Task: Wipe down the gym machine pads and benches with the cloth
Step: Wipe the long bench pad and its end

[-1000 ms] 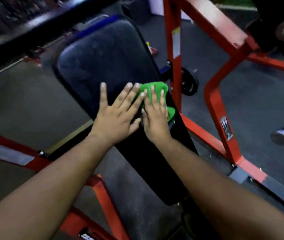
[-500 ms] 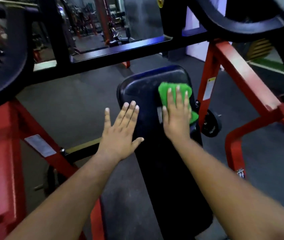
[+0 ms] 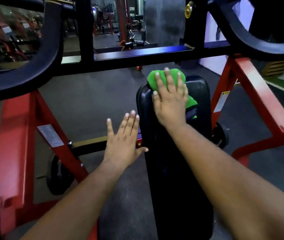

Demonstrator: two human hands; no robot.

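A long black padded bench (image 3: 198, 94) runs away from me in the middle of the view. My right hand (image 3: 169, 99) lies flat on a green cloth (image 3: 152, 80), pressing it onto the far left corner of the pad. Part of the cloth shows again to the right of the palm. My left hand (image 3: 123, 141) hovers with fingers spread beside the bench's left edge, the thumb touching the pad, and it holds nothing.
Red steel frame legs stand on both sides, one on the left (image 3: 16, 135) and one on the right (image 3: 259, 101). A black crossbar (image 3: 137, 58) passes over the far end of the bench. Curved black arms (image 3: 33, 73) hang overhead. Dark rubber floor (image 3: 89, 101) lies around.
My right hand has slid the cloth farther along the pad to its far left corner. My left hand has come off the pad top and now sits beside its left edge.
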